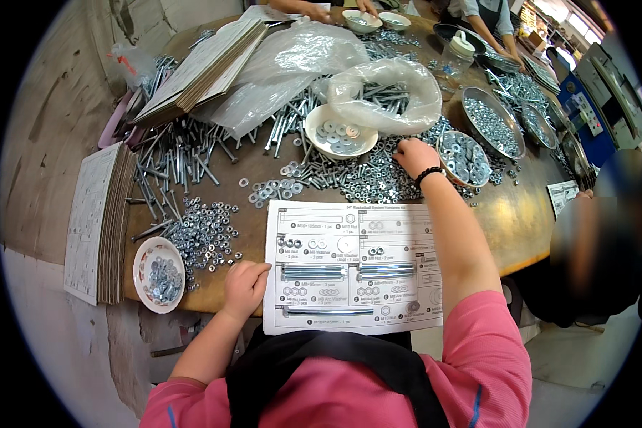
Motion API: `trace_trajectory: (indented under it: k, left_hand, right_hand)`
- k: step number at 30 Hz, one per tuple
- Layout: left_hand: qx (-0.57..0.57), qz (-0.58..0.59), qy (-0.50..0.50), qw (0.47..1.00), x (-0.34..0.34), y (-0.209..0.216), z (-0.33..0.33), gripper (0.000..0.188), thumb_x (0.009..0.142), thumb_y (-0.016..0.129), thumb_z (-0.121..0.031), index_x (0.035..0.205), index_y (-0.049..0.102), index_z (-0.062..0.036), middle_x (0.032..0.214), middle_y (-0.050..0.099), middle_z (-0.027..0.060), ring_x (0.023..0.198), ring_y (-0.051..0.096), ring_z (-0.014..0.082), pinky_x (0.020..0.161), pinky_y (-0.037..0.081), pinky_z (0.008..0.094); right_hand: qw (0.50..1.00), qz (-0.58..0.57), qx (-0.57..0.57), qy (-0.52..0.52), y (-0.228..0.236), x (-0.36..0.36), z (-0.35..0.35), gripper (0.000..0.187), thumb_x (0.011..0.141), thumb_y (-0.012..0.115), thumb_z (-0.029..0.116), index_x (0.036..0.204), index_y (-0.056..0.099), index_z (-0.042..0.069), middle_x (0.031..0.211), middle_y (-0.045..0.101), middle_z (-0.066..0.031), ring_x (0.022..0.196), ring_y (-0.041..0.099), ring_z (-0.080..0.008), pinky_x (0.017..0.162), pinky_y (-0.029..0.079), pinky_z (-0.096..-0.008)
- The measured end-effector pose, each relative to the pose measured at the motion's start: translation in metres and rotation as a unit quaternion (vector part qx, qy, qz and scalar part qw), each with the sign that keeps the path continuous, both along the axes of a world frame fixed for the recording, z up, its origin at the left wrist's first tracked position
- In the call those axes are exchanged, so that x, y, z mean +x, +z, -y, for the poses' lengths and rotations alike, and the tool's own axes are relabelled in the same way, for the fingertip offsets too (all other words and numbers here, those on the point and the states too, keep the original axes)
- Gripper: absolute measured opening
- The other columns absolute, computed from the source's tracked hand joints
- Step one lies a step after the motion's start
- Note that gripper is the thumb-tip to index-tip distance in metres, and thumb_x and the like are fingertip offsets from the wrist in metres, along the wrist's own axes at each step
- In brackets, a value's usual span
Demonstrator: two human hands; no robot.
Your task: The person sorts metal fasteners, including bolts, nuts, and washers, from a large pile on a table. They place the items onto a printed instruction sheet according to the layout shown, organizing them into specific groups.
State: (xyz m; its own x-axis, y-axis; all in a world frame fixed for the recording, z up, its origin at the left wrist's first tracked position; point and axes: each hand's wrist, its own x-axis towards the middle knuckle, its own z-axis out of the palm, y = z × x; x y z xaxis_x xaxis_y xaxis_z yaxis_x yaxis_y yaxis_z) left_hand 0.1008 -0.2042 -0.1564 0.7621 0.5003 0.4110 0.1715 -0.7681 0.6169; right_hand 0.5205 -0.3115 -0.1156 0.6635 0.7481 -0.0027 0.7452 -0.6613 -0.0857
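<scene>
A white printed card (pixel 321 324) with part drawings lies in front of me, over the table's near edge. Bolts (pixel 314 272) rest on it in several rows, with a few nuts and a washer on their drawings. My left hand (pixel 245 287) is closed at the card's left edge, gripping it. Stretched across the card's right side, my right arm ends at the loose nuts (pixel 367 187). There my right hand (pixel 416 158), a black bead bracelet at its wrist, dips curled fingers into the pile; what they pinch is hidden. A bowl of large washers (pixel 467 158) stands beside it.
A white bowl of washers (pixel 339 146), a patterned bowl (pixel 141 282), bags of bolts (pixel 389 78) and metal trays (pixel 510 151) crowd the table. Stacks of cards (pixel 118 242) stand left. Other people's hands (pixel 314 11) work across the table; someone sits at right.
</scene>
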Motion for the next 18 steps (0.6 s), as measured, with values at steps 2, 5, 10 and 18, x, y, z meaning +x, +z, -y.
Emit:
trace_trajectory:
  k: [2, 5, 10, 18]
  left_hand:
    - [0.003, -0.005, 0.007, 1.000, -0.003, -0.001, 0.001, 0.012, 0.074, 0.062, -0.003, 0.084, 0.065, -0.0057, 0.073, 0.058, 0.0086, 0.066, 0.055, 0.0273, 0.060, 0.042, 0.0368]
    - [0.001, -0.001, 0.010, 1.000, -0.004, -0.002, 0.002, 0.011, 0.074, 0.061, -0.003, 0.084, 0.065, -0.0059, 0.072, 0.058, 0.0087, 0.066, 0.055, 0.0273, 0.059, 0.042, 0.0368]
    - [-0.004, -0.004, 0.003, 1.000, -0.002, -0.001, 0.000, 0.012, 0.074, 0.061, -0.003, 0.084, 0.065, -0.0061, 0.072, 0.058, 0.0089, 0.065, 0.055, 0.0275, 0.059, 0.042, 0.0369]
    - [0.008, -0.004, 0.004, 1.000, -0.001, 0.004, 0.001, 0.012, 0.073, 0.062, -0.003, 0.085, 0.065, -0.0064, 0.072, 0.059, 0.0089, 0.065, 0.056, 0.0275, 0.059, 0.042, 0.0371]
  right_hand:
    - [0.997, 0.036, 0.058, 0.029, 0.003, -0.011, 0.006, 0.022, 0.079, 0.062, 0.031, 0.090, 0.063, 0.011, 0.089, 0.060, -0.0097, 0.088, 0.059, -0.0277, 0.075, 0.049, -0.0393]
    - [0.986, 0.059, 0.148, 0.053, 0.020, -0.020, 0.018, 0.020, 0.082, 0.059, 0.029, 0.087, 0.062, 0.010, 0.085, 0.059, -0.0089, 0.081, 0.059, -0.0288, 0.069, 0.048, -0.0404]
    - [0.974, 0.080, 0.203, 0.059, 0.043, -0.007, 0.025, 0.015, 0.082, 0.057, 0.022, 0.081, 0.062, 0.009, 0.081, 0.060, -0.0097, 0.079, 0.058, -0.0304, 0.067, 0.047, -0.0408]
    - [0.958, 0.068, 0.260, 0.096, 0.042, 0.035, -0.046, 0.014, 0.081, 0.057, 0.021, 0.084, 0.065, 0.010, 0.084, 0.060, -0.0106, 0.080, 0.058, -0.0312, 0.071, 0.047, -0.0411]
